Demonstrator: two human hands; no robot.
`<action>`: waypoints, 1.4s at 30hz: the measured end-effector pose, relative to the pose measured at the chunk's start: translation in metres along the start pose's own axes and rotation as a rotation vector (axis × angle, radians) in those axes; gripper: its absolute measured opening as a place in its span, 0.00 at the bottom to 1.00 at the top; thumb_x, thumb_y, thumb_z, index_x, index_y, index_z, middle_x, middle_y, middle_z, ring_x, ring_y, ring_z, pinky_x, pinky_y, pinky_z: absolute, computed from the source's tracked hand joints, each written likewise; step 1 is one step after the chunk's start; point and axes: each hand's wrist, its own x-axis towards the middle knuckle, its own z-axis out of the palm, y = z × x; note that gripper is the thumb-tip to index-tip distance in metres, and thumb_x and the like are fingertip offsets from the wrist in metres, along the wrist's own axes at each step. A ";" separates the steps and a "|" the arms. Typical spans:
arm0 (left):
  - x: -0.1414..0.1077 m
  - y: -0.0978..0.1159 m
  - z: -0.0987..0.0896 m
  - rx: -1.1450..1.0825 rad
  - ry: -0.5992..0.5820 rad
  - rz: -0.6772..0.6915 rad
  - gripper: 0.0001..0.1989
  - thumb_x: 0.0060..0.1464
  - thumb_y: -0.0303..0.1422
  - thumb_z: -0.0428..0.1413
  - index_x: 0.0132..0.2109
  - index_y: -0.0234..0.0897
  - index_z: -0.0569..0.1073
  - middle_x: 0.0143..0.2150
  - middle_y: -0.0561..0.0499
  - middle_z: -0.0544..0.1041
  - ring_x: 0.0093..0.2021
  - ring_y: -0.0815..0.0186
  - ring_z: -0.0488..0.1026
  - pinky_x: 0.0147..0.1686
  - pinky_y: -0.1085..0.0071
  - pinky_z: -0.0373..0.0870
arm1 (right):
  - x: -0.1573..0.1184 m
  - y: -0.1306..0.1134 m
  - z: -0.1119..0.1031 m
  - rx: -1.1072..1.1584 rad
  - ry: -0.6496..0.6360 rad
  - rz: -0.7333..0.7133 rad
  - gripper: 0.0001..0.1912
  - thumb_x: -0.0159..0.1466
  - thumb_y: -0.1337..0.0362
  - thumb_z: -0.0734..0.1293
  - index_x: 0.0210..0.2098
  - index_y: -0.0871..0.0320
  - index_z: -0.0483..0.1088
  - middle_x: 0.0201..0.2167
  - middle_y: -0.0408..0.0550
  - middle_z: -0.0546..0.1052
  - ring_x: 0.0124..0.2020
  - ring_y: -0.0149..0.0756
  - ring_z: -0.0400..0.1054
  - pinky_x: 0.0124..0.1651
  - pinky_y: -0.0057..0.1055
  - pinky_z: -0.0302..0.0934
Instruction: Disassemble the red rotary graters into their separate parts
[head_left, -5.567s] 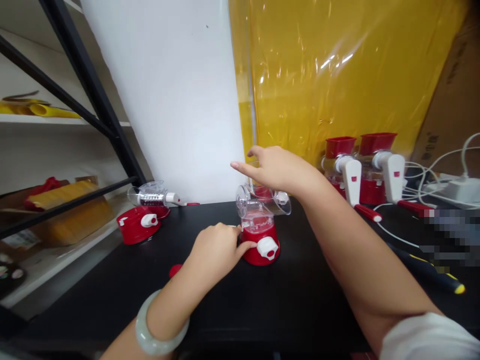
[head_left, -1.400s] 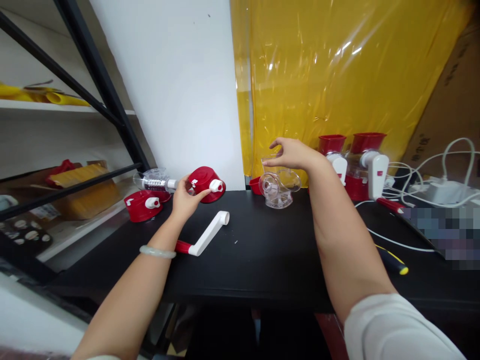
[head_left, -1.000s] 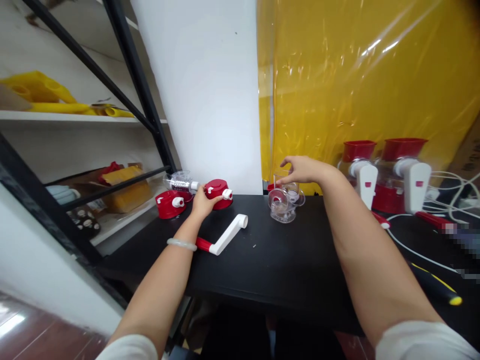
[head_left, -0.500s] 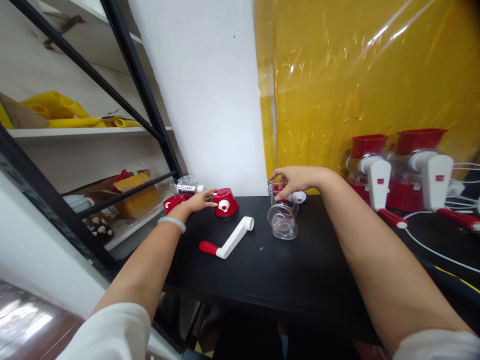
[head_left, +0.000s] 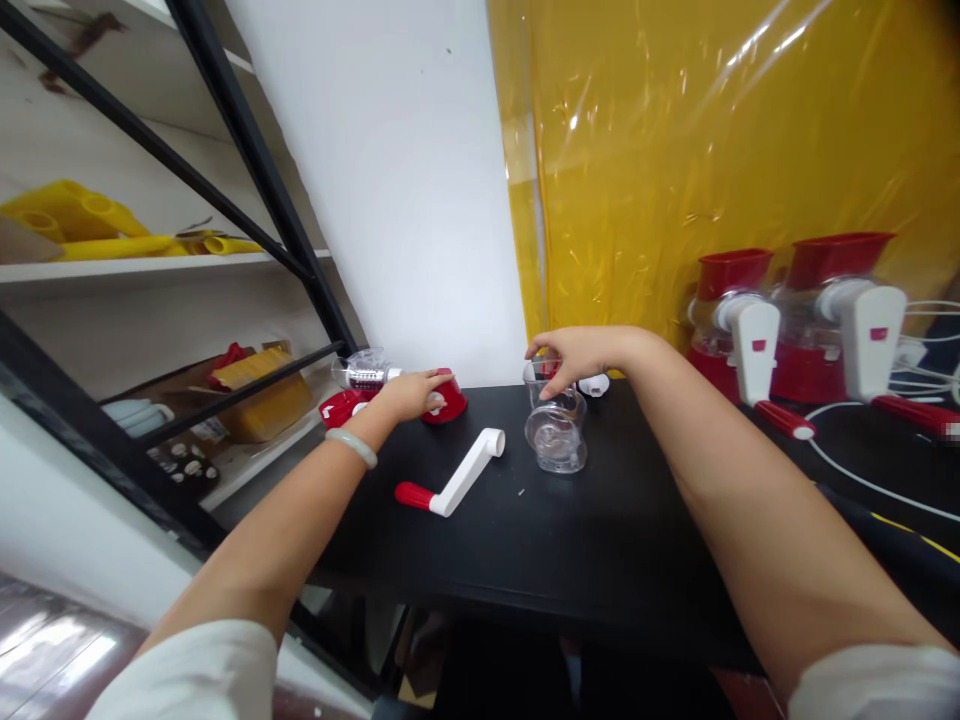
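Note:
My left hand (head_left: 409, 396), with a pale bangle on its wrist, has its fingers closed on the red suction base (head_left: 451, 398) of a rotary grater, covering part of its front. My right hand (head_left: 564, 362) grips the upper rim of the clear plastic grater housing (head_left: 559, 440), which stands on the black table (head_left: 517, 550). Between the hands and closer to me lies a white crank handle (head_left: 466, 475) with a red grip. A white knob-like part (head_left: 595, 385) sits just behind the housing.
At the table's back left lie a clear part with a metal grating drum (head_left: 367, 378) and another red part (head_left: 341, 408). Assembled red and white graters (head_left: 739, 330) stand at right near white cables. A black-framed shelf (head_left: 259, 255) rises at left.
My left hand has moved right, onto the red base, and its fingers now close on it. My right hand keeps its hold on the clear housing. The view has shifted slightly.

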 end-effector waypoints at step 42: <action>-0.049 0.107 -0.027 -0.237 -0.210 0.011 0.26 0.43 0.54 0.59 0.40 0.37 0.75 0.36 0.40 0.79 0.33 0.51 0.77 0.31 0.62 0.68 | -0.030 0.054 -0.030 0.470 0.636 0.083 0.21 0.63 0.45 0.62 0.41 0.56 0.70 0.37 0.50 0.77 0.37 0.40 0.72 0.42 0.36 0.67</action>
